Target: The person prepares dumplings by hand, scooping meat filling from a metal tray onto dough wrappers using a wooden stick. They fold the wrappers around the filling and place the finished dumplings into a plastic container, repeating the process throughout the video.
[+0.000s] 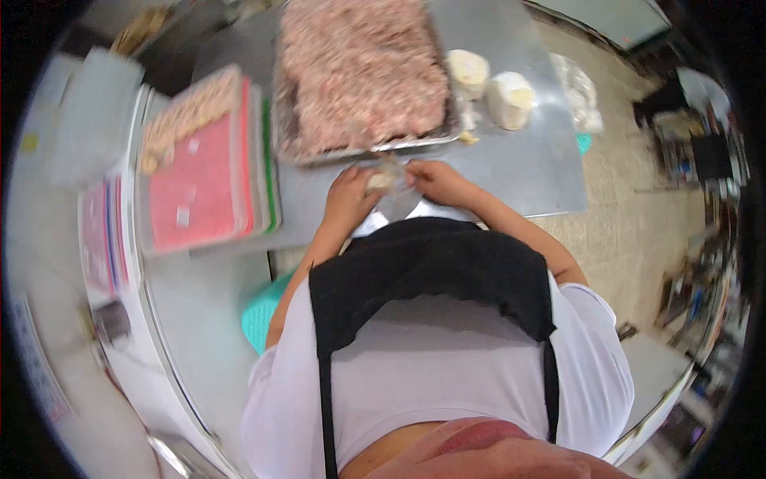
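My left hand is closed around a small pale piece that looks like dough, just in front of the tray's near edge. Across from it, my right hand has its fingers pinched together near the same spot; what they grip is blurred. A greyish, see-through patch shows between the hands, too smeared to name. Directly beyond them stands a large metal tray heaped with ground meat. Two white, round stacks, one farther back and one nearer, stand to its right.
Left of the meat tray, stacked plastic trays with a pink surface carry rows of small pale pieces. A metal table supports everything. A turquoise stool sits below at left. White plastic bags lie past the right edge.
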{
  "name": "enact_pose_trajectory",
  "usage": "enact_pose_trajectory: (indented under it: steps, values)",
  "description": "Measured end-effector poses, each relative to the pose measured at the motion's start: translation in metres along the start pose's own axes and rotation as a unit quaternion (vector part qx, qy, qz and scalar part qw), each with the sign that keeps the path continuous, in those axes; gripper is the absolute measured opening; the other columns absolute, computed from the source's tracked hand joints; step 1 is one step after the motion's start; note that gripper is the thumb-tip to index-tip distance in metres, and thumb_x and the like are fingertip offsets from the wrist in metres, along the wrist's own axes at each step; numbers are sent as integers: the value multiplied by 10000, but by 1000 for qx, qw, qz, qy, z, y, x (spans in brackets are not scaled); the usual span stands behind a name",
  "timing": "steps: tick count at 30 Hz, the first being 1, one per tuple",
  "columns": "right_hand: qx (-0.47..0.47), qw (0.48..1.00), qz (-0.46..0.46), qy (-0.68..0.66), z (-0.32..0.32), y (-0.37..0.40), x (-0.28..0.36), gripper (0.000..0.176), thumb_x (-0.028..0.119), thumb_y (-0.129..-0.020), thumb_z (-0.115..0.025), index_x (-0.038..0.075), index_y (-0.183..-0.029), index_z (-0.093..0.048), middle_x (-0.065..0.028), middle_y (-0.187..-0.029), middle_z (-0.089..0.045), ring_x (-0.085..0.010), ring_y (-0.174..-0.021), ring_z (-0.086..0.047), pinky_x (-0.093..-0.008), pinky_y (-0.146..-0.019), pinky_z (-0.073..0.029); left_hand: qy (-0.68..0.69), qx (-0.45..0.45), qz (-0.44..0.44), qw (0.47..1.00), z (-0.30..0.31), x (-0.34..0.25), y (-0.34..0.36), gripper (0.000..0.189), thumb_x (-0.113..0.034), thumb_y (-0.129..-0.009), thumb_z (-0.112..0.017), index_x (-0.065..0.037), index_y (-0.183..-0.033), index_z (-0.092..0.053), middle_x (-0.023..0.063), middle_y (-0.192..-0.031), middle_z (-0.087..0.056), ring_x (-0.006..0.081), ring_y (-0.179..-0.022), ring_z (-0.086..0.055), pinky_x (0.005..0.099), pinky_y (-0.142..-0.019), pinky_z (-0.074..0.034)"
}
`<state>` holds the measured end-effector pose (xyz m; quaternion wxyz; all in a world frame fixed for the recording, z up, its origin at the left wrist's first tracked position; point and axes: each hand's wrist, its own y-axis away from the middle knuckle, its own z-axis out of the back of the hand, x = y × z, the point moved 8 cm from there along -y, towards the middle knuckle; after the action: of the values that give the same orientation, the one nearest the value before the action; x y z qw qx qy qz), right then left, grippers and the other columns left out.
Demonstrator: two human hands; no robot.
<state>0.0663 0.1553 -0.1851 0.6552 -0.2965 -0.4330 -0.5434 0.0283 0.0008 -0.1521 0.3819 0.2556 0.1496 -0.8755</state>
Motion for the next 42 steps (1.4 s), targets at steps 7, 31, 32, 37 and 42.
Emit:
enact_pose_trajectory:
  steps: [7,31,32,37,42]
  values:
    - [0,999,7,45,24,14,31,197,53,-783,-494,70,-947,-602,-163,-845,-616,-326,-799,-598,-413,-749,-468,251,-94,93,959,34,28,9,269,-187,-886,-595,19,-1056,-628,118,-919,-632,213,-792,-608,310,-721,-485]
    - [38,998,49,17,21,2,53,252,252,-782,-583,43,-910,-640,-131,-858,-611,-259,-780,-592,-376,-682,-463,723,-98,265,631,14,40,2,255,-162,-924,-576,6,-1115,-553,79,-956,-633,146,-766,-599,270,-663,-504]
    - [32,998,47,17,22,4,50,252,252,-782,-583,43,-910,-640,-131,-858,-611,-259,-780,-592,-376,-682,-463,722,-93,264,633,11,35,1,255,-162,-924,-576,6,-1115,-553,79,-956,-633,146,-766,-599,270,-663,-504]
    - [-38,997,63,-1,34,14,59,262,277,-800,-577,52,-920,-640,-154,-740,-628,-323,-729,-625,-410,-667,-478,428,-48,173,886,20,27,-4,287,-309,-983,-466,-57,-1069,-572,48,-812,-619,146,-677,-587,244,-582,-456]
    - [-92,993,58,46,43,17,76,375,351,-818,-627,57,-1051,-612,-147,-831,-635,-334,-806,-627,-420,-721,-492,649,-70,231,722,6,29,-1,417,-406,-998,-399,-41,-1125,-557,73,-1059,-602,167,-859,-579,279,-710,-470]
